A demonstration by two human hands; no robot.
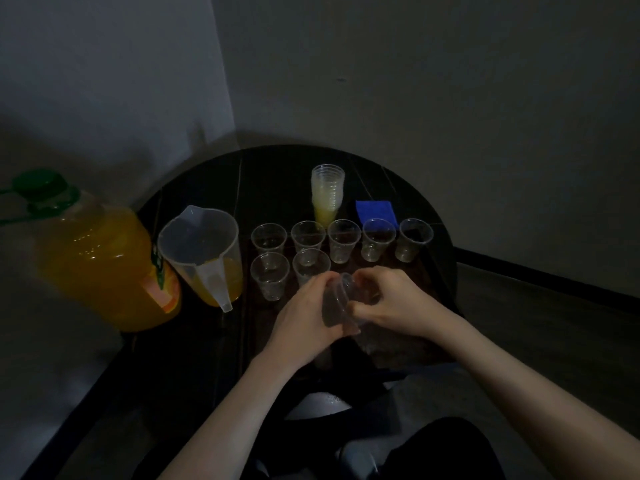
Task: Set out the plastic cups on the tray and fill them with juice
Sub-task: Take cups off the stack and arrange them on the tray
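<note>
Both hands met over the tray's [429, 327] near side: my left hand [304, 317] and right hand [391, 303] each gripped the nested clear cups [341, 299], tipped sideways between them. Beyond them seven empty cups [341, 240] stood on the tray. Left of the tray sat the pitcher [204, 251] and juice jug [104, 258].

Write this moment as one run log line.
both hands hold nested cups | seven cups standing empty | jug part full
</note>
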